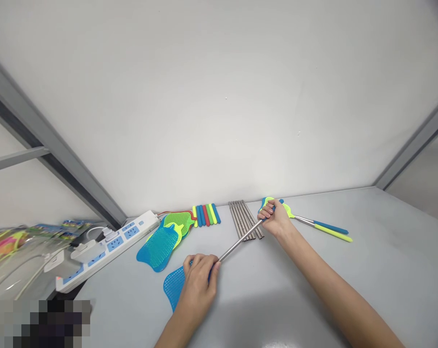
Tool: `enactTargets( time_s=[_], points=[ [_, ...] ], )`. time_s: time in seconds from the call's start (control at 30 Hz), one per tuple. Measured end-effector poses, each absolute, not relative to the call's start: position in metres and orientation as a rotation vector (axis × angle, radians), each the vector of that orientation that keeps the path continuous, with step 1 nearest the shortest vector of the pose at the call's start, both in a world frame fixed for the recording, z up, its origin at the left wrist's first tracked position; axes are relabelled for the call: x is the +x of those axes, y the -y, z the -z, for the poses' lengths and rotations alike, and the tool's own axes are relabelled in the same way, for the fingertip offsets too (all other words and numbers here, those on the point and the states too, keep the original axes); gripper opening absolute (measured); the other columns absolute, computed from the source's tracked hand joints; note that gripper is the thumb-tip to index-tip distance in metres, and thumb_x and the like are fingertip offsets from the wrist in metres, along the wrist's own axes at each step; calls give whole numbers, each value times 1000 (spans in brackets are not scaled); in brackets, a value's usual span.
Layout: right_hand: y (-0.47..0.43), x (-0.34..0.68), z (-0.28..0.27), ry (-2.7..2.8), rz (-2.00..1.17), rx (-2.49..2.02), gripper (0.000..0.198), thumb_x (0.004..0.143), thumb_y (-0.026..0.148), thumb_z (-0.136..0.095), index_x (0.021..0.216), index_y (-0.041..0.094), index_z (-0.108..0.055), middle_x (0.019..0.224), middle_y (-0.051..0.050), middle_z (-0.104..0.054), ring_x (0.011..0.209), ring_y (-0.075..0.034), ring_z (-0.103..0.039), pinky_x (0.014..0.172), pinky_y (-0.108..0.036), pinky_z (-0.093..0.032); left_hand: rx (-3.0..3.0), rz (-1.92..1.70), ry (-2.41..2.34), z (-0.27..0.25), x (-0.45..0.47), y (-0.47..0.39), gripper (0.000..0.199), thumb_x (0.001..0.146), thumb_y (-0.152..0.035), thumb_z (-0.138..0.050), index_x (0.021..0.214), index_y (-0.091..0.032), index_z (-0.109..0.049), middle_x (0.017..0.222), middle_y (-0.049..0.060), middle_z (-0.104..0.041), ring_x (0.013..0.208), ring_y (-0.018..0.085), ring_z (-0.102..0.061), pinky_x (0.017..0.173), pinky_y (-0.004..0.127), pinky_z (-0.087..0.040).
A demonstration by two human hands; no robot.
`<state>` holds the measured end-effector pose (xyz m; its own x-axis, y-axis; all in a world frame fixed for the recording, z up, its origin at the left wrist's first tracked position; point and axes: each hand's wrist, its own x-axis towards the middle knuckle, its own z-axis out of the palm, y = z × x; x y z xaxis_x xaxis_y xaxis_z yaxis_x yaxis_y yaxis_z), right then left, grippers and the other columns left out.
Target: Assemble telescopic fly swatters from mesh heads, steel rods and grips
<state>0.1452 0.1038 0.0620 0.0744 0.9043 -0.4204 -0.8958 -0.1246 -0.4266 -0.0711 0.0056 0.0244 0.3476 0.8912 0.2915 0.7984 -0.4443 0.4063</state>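
Note:
A fly swatter with a metal rod [240,245] slants between my two hands. My left hand [201,280] is closed round the neck of its blue mesh head [174,288], partly covering it. At the rod's far end my right hand [275,218] is wrapped in a fist; a bit of blue shows at its fingers, but most of what it grips is hidden. Behind and right of that fist lie two fly swatters, with a blue handle [331,227] and a yellow handle [333,233]. Several bare metal rods [242,217] lie side by side left of my right hand.
Several coloured handle grips [206,215] lie in a row near the wall. Loose swatter heads [161,247] overlap in a pile to their left. A white power strip [119,246] with plugs and cables runs along the left, beside plastic-wrapped packages [12,256]. Grey metal posts [59,130] frame the table.

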Motion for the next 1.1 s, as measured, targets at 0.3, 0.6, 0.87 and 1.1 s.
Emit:
enactTargets(
  time_s=[0.3,0.6,0.87,1.1],
  points=[
    [-103,146,-62,29,-1545,-691,26,66,15,-39,49,19,-20,31,9,-21,27,-5,-18,29,-18,-19,2416,-707,-1457,-20,-71,-5,17,82,-21,-32,77,-20,-48,70,0,-52,69,15,-44,74,35,-30],
    [-103,147,-63,79,-1537,-684,30,68,16,-39,48,20,-16,31,9,-18,25,-4,-17,27,-18,-16,2360,-658,-1427,-27,-62,4,23,84,-24,-30,70,-20,-47,65,1,-48,65,16,-43,64,31,-36],
    [-100,141,-62,111,-1409,-654,29,68,17,-41,50,19,-19,32,11,-16,25,-4,-14,25,-17,-12,2382,-645,-1365,-23,-63,7,23,85,-22,-27,73,-19,-47,68,0,-48,67,14,-42,67,31,-35],
    [-100,139,-59,134,-1407,-628,31,68,18,-42,49,20,-17,32,11,-15,26,-4,-13,24,-17,-11,2362,-652,-1379,-19,-60,9,22,85,-22,-28,72,-19,-46,68,0,-48,67,14,-42,67,30,-34]
  ],
)
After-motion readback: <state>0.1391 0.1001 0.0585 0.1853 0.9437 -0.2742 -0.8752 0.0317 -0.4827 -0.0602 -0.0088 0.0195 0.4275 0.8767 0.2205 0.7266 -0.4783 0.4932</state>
